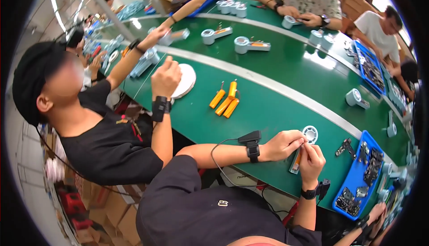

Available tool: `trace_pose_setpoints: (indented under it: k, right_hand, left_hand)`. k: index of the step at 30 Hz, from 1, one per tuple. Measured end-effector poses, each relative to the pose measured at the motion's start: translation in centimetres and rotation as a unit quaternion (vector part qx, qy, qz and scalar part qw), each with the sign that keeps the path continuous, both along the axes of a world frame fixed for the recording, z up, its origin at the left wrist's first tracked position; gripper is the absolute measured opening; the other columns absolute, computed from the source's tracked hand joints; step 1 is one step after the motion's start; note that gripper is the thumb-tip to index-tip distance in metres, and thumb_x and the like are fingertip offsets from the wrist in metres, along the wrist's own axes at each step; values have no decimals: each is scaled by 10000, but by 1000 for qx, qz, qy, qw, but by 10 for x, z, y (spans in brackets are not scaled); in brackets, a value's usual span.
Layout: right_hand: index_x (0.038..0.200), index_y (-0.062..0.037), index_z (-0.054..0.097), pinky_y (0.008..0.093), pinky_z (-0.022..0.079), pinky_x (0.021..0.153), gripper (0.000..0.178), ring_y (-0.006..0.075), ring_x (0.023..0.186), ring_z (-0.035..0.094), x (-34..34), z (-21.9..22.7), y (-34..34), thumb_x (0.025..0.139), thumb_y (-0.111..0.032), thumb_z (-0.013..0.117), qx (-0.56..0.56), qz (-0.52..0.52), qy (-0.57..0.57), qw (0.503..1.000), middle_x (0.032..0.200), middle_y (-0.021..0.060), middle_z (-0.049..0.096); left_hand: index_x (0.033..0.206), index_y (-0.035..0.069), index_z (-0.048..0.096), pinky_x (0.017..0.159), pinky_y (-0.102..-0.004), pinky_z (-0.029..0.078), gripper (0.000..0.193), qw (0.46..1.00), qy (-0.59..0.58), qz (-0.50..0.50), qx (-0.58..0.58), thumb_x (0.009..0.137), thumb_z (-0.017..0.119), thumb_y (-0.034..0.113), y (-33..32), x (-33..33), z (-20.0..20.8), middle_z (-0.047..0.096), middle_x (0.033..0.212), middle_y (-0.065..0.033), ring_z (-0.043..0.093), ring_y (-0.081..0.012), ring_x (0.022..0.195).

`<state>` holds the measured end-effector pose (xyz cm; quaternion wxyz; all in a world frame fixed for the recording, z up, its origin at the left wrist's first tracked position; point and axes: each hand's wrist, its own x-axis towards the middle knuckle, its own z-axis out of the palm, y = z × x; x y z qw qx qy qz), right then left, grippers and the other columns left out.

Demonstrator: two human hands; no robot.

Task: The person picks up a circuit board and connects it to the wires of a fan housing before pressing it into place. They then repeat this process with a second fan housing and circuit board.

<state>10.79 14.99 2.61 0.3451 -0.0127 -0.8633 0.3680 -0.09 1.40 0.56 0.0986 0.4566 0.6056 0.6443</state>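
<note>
A light-blue fan-like housing, with a round ring head (310,134) and a straight handle (295,163), is at the near edge of the green table. Something orange shows inside the handle. Over the neck of the housing my left hand (282,146) and my right hand (312,161) meet, fingertips pinched together. Whatever small thing lies between the fingertips is too small to make out. The hands partly cover the housing, so I cannot tell whether it is held or rests on the table. A dark small assembly (345,148) lies right of the hands.
A blue tray (336,205) of dark parts stands at right. Orange battery cells (227,99) lie left of centre, near a white round disc (184,81). Beyond a metal rail, similar housings (252,45) lie on the green belt. A co-worker (107,148) sits close at left.
</note>
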Motion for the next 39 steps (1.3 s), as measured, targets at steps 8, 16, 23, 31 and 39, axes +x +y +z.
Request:
trace_pose_setpoints:
  k: [8,16,23,31,39]
  right_hand:
    - [1023,-14,762,341,543,611,184,262,698,686,-10,0,4,867,72,715,2,-29,22,999,847,132,689]
    - [1000,13,745,304,565,604,179,231,711,721,-10,-4,9,849,102,709,-5,-26,37,999,861,131,725]
    - [946,9,733,310,567,580,155,226,702,727,-4,0,9,813,87,748,47,-3,41,998,858,120,730]
    - [890,3,683,267,547,591,157,170,668,681,-4,5,16,788,60,788,12,39,-52,998,816,95,707]
    - [941,-3,591,222,549,641,285,79,713,645,-4,-1,13,785,43,825,-217,15,-97,971,812,53,694]
  left_hand:
    - [1237,-3,634,777,-307,601,218,963,-250,-99,-22,1036,574,58,-10,-11,27,687,1052,-92,712,-140,848]
    - [1306,-43,580,930,-363,608,295,944,-261,-195,-54,1028,617,47,-9,-25,17,674,1228,-159,718,-237,1081]
    - [1282,-39,597,889,-324,621,283,947,-265,-157,-95,1023,640,67,-16,-11,26,705,1145,-143,738,-215,1019]
    - [1176,-59,649,771,-299,634,212,936,-271,-142,-173,999,653,57,-19,-15,36,726,1067,-120,755,-174,884]
    - [1200,-55,634,773,-308,640,229,933,-241,-173,-205,1011,642,75,-23,-14,37,726,1044,-117,758,-189,892]
